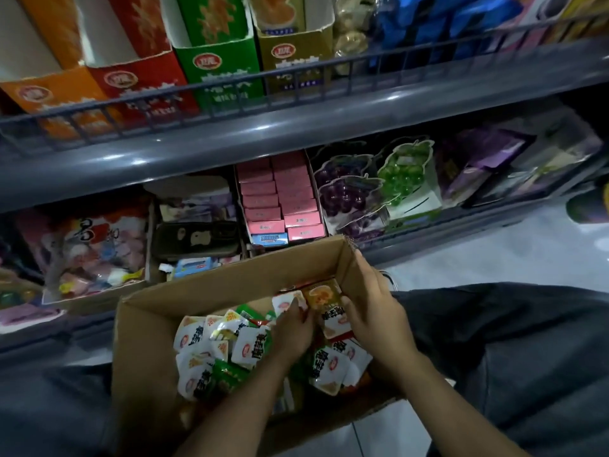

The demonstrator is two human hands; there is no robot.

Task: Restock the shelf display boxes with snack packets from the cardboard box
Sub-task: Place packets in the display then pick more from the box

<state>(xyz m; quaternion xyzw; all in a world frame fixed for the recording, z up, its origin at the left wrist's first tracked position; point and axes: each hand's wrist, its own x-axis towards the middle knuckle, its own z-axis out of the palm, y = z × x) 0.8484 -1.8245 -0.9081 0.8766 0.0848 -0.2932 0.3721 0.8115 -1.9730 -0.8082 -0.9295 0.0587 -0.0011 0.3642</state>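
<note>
Grey shelving (296, 127) spans twelve o'clock, its four display boxes (217, 70) standing largely hollow. At six o'clock an open cardboard box (148, 324) holds loose snack packets (214, 351). Both hands are inside gathering: the left hand (291, 328) curls over white packets, the right hand (375, 311) grips an orange packet (321, 296). The next move likely calls for lifting a sorted bunch towards the matching box.

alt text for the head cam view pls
Both hands, left hand and right hand, reach into an open cardboard box of snack packets, gathering packets. Behind it, shelves hold orange, red, green and gold display boxes.
</note>
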